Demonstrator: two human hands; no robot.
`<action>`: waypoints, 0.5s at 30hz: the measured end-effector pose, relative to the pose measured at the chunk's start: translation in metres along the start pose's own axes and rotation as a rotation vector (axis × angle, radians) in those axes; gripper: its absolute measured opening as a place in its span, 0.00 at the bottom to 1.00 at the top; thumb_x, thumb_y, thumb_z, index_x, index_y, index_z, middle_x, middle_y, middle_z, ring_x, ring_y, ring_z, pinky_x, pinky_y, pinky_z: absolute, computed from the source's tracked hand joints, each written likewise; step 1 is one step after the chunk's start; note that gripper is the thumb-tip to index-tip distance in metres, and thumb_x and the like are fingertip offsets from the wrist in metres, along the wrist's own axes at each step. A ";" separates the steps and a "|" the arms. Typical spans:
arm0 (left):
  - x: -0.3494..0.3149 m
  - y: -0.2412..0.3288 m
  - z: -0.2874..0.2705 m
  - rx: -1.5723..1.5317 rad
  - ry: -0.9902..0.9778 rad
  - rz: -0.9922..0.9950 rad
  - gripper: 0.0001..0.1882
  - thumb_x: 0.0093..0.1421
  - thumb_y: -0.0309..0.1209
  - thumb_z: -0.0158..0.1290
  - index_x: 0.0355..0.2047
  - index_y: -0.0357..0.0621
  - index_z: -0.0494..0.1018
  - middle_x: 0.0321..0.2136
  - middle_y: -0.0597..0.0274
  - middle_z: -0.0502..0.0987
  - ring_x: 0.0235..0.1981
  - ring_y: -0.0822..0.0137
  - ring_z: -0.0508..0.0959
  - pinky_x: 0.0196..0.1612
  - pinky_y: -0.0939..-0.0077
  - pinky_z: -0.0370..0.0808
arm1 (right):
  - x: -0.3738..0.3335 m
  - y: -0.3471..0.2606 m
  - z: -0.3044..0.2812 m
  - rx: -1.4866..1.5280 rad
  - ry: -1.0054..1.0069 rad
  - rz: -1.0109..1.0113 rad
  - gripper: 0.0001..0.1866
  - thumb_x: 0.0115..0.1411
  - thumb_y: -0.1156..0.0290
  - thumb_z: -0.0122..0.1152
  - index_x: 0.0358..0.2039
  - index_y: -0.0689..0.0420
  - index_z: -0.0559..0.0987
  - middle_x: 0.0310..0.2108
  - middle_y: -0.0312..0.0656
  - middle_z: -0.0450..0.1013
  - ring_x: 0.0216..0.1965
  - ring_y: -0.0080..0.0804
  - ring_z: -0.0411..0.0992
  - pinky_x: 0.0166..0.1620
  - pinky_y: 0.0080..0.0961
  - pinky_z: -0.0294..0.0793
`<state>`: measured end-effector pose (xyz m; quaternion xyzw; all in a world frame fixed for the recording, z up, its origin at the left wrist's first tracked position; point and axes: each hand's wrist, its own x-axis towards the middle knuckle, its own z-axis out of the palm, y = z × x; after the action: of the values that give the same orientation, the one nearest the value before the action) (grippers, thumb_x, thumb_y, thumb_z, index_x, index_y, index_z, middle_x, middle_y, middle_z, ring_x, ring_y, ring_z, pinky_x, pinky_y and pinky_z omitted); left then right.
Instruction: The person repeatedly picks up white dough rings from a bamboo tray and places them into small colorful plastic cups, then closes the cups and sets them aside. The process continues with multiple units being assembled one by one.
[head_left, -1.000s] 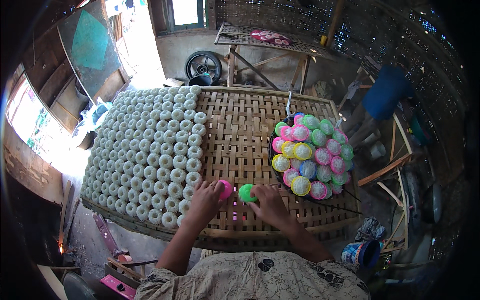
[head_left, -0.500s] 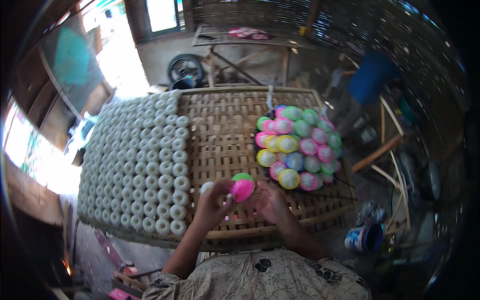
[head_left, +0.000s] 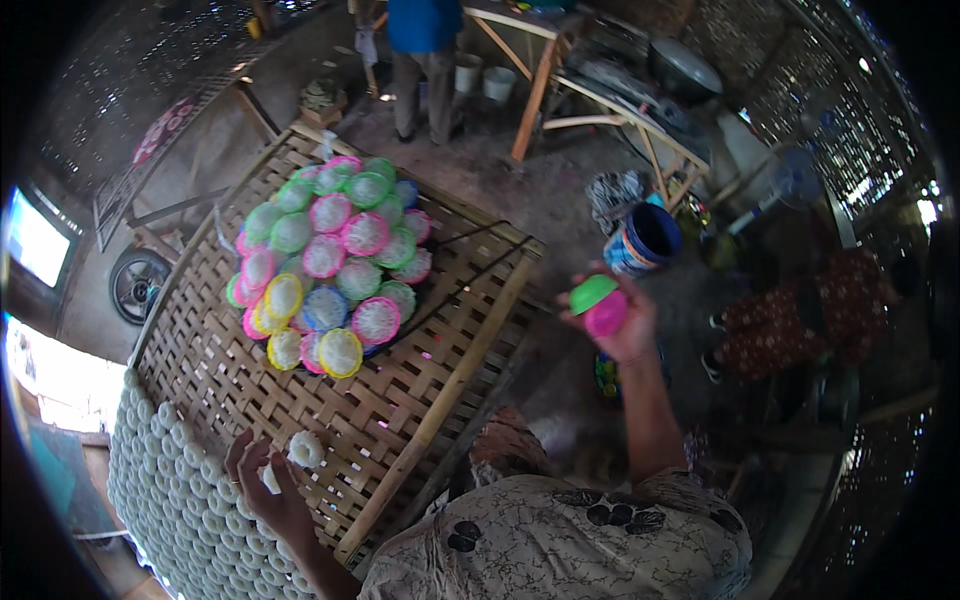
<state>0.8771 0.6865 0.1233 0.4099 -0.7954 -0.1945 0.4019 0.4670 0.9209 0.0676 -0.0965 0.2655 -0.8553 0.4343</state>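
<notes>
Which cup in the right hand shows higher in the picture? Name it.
The green cup in the right hand; the pink cup there shows just below it.

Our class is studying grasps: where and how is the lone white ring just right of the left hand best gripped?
Probably by its outer edge, from above: the white ring lies on the woven rack, its rounded side and top uncovered.

The cup (head_left: 593, 292) up front is vivid green, the other cup (head_left: 605, 317) hot pink. White fluff fills the frilled cups (head_left: 323, 257), rimmed pink, green, yellow, blue (quite a confetti). White rings (head_left: 305, 450); tan crisscross tabletop (head_left: 432, 372); beige shirt (head_left: 540, 545), dark crackle lines, black blossoms.
</notes>
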 end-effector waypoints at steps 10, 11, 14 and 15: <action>0.022 -0.005 0.021 -0.044 -0.047 0.022 0.06 0.59 0.20 0.49 0.36 0.36 0.72 0.45 0.52 0.73 0.42 0.62 0.73 0.39 0.75 0.71 | -0.144 -0.109 -0.296 -0.520 1.425 -0.256 0.52 0.53 0.30 0.48 0.67 0.55 0.50 0.67 0.50 0.46 0.66 0.54 0.47 0.61 0.64 0.45; 0.027 -0.005 0.018 -0.026 -0.040 0.049 0.06 0.58 0.20 0.49 0.36 0.36 0.73 0.44 0.51 0.74 0.41 0.62 0.74 0.39 0.75 0.72 | -0.139 -0.118 -0.310 -0.703 1.418 -0.279 0.56 0.50 0.28 0.49 0.68 0.53 0.46 0.69 0.47 0.43 0.67 0.53 0.44 0.61 0.66 0.42; 0.030 -0.004 0.013 -0.033 -0.028 0.039 0.06 0.56 0.18 0.50 0.35 0.35 0.74 0.40 0.52 0.76 0.41 0.61 0.76 0.41 0.71 0.73 | -0.067 -0.109 -0.230 -0.963 1.200 -0.318 0.45 0.56 0.39 0.53 0.65 0.56 0.56 0.65 0.45 0.53 0.64 0.43 0.52 0.62 0.46 0.49; 0.031 -0.005 0.015 -0.067 -0.047 -0.041 0.06 0.55 0.19 0.52 0.34 0.35 0.74 0.39 0.52 0.77 0.40 0.60 0.77 0.42 0.69 0.73 | -0.040 -0.087 -0.171 -1.014 1.126 -0.388 0.35 0.61 0.48 0.54 0.61 0.59 0.64 0.61 0.45 0.62 0.61 0.37 0.59 0.62 0.34 0.54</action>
<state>0.8569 0.6585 0.1262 0.4079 -0.7890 -0.2388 0.3924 0.3637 1.0579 -0.0266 0.1205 0.7827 -0.6102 -0.0203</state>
